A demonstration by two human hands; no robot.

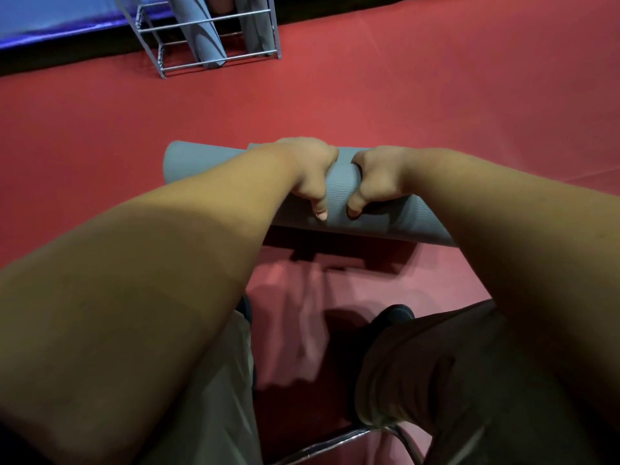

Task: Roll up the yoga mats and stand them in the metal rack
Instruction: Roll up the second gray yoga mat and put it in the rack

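Left hand (308, 172) and right hand (375, 176), side by side, grip the middle of a rolled grey mat (342, 196), which looks light, soft and springy; the rack (248, 57) stands well beyond them.

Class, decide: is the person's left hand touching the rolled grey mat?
Touching. The head view shows the left hand curled round the rolled grey mat, thumb pressed on its near side.
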